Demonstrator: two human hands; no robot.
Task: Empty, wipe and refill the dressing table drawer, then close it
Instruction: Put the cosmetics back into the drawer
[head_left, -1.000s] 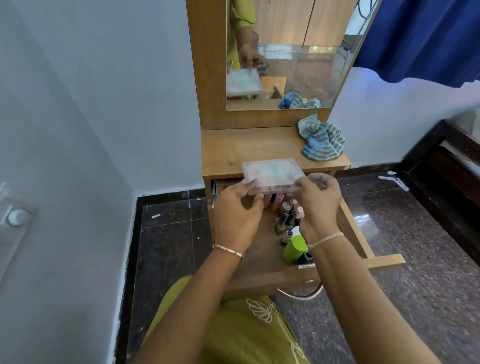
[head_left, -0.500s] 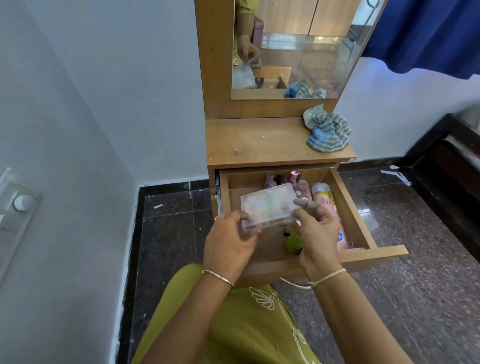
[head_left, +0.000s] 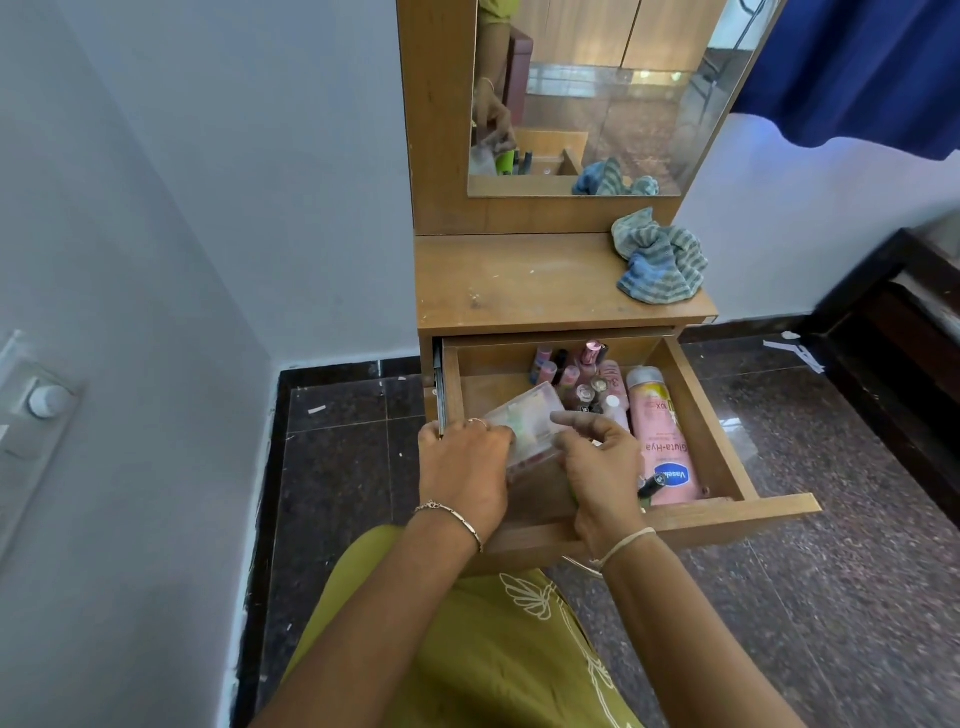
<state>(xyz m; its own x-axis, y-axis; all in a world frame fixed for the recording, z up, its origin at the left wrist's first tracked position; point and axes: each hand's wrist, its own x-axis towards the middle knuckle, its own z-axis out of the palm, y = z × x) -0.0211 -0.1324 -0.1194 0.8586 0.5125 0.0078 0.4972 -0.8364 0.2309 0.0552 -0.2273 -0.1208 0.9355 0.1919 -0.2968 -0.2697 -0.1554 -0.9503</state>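
Holding clear box (head_left: 524, 426) in both hands, low inside the open drawer (head_left: 727, 512), left half.
Both hands closed on it: left hand (head_left: 465, 467) grips the left end, right hand (head_left: 602, 462) pinches the right end, index finger laid on top. Box is tilted, likely to slide onto the drawer's bare left floor. The nail polish bottles (head_left: 571, 374) crowd the far middle and the pink lotion bottle (head_left: 662, 441) lies along the right wall, so left is free. The striped cloth (head_left: 657, 257) is bunched far right on the table (head_left: 519, 280); wiping looks done, refill stage.
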